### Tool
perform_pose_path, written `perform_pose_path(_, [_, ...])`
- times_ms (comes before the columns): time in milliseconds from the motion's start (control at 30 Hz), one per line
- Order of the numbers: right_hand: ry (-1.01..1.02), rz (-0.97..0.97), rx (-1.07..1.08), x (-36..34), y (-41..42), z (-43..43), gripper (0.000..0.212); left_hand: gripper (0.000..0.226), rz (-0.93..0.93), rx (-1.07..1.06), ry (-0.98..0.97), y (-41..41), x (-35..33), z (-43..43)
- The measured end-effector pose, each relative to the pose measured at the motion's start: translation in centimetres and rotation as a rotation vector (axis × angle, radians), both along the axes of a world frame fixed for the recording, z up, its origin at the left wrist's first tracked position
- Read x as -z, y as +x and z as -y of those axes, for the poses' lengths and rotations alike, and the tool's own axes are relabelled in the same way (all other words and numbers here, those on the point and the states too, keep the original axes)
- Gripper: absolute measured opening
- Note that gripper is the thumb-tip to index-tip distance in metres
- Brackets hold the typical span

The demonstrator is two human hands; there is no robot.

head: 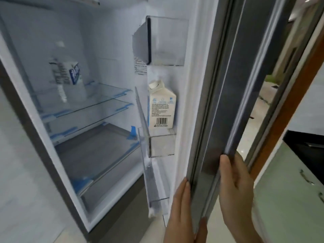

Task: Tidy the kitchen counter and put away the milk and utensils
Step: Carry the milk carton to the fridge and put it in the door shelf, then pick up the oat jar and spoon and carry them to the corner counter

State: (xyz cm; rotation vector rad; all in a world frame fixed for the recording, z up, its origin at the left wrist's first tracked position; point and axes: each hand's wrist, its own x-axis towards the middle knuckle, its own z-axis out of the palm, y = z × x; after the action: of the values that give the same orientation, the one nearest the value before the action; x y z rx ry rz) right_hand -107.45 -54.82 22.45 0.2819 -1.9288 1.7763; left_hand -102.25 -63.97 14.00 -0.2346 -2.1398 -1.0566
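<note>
1. Between the two hands stands the edge of the open fridge door [228, 85], held low down.
2. The left hand [182, 211] lies on the door's inner side. Its fingers are together and run up along the white seal, and its thumb sits on the grey edge, so the edge is pinched between them.
3. The right hand [236, 186] holds the outer side just above the left. Its thumb is on the grey edge and its fingers reach round the door's front, out of sight.
4. Above the left hand and slightly to its left, the milk carton [162, 106] stands upright in a clear door bin [161, 146], with its barcode side showing.
5. Higher still, a second door bin [168, 41] hangs on the door.
6. Far to the left of both hands, inside the fridge, a blurred second carton [67, 76] stands on the upper glass shelf [105, 95].
7. To the right of the right hand is a white cabinet [289, 199] with metal handles
</note>
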Motion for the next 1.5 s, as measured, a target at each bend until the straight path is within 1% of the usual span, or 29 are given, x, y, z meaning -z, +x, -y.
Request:
perform_pose_path(67, [0.008, -0.033, -0.117, 0.7, 1.7, 3.0, 0.046, 0.065, 0.008, -0.051, 0.096, 1.9, -0.3, 2.6])
perform_pose_path(100, [0.036, -0.044, -0.172, 0.8, 2.4, 4.5, 0.054, 0.066, 0.022, -0.057, 0.141, 2.7, -0.5, 4.1])
perform_pose_path(200, [0.164, -0.118, -0.312, 0.4, 3.8, 8.1, 0.047, 0.068, 0.078, -0.072, 0.286, 4.5, -1.1, 8.4])
perform_pose_path(267, [0.204, -0.146, -0.415, 0.1, 3.8, 10.2, 0.049, 0.072, 0.128, -0.102, 0.373, 5.1, -1.8, 11.1])
perform_pose_path(333, [0.227, -0.130, -0.524, -0.1, 3.0, 12.2, 0.062, 0.076, 0.177, -0.155, 0.407, 5.5, -2.3, 13.7])
perform_pose_path(400, [0.263, -0.121, -0.574, -0.4, 1.1, 14.1, 0.071, 0.075, 0.217, -0.200, 0.395, 5.6, -2.7, 16.2])
perform_pose_path(500, [0.340, -0.211, -0.581, -0.3, -1.9, 16.7, 0.062, 0.077, 0.263, -0.272, 0.303, 5.0, -3.0, 18.5])
perform_pose_path(567, [0.402, -0.299, -0.562, 0.2, -3.1, 17.8, 0.059, 0.080, 0.254, -0.384, 0.207, 4.5, -3.2, 18.8])
perform_pose_path(600, [0.430, -0.328, -0.552, 0.5, -3.4, 18.1, 0.058, 0.081, 0.238, -0.447, 0.178, 4.1, -3.3, 18.8])
perform_pose_path(700, [0.494, -0.431, -0.525, 1.0, -4.6, 18.9, 0.057, 0.077, 0.148, -0.629, 0.173, 3.2, -3.1, 19.0])
perform_pose_path(767, [0.550, -0.503, -0.529, 1.1, -5.7, 19.6, 0.056, 0.070, 0.078, -0.726, 0.195, 2.8, -2.8, 19.7])
perform_pose_path(833, [0.631, -0.544, -0.536, 1.2, -6.6, 20.6, 0.056, 0.055, 0.004, -0.796, 0.222, 2.6, -2.5, 20.6])
perform_pose_path(900, [0.732, -0.566, -0.528, 1.2, -7.2, 22.0, 0.057, 0.041, -0.031, -0.834, 0.282, 2.3, -2.3, 21.5])
perform_pose_path(1000, [0.867, -0.586, -0.521, 0.7, -7.6, 24.1, 0.059, 0.030, -0.017, -0.815, 0.453, 1.7, -2.7, 23.7])
perform_pose_path(1100, [0.910, -0.604, -0.522, 0.7, -8.0, 25.0, 0.063, 0.022, 0.036, -0.780, 0.473, 1.4, -2.7, 25.9])
perform_pose_path(1167, [0.896, -0.610, -0.570, 0.7, -8.5, 24.8, 0.063, 0.021, 0.041, -0.790, 0.454, 1.1, -2.1, 26.2])
perform_pose_path(1267, [0.806, -0.568, -0.673, 0.9, -9.2, 24.1, 0.058, 0.020, 0.014, -0.826, 0.459, 0.8, -1.3, 25.8])
perform_pose_path(1333, [0.693, -0.473, -0.736, 1.8, -9.8, 23.4, 0.053, 0.020, -0.011, -0.845, 0.489, 0.6, -0.8, 25.7])
perform_pose_path(1400, [0.605, -0.296, -0.787, 3.0, -10.5, 22.3, 0.047, 0.021, -0.013, -0.861, 0.518, 0.7, 0.2, 25.2])
perform_pose_path(1500, [0.567, 0.061, -0.841, 6.3, -12.2, 20.0, 0.033, 0.025, 0.054, -0.944, 0.551, 1.5, 2.9, 23.4])
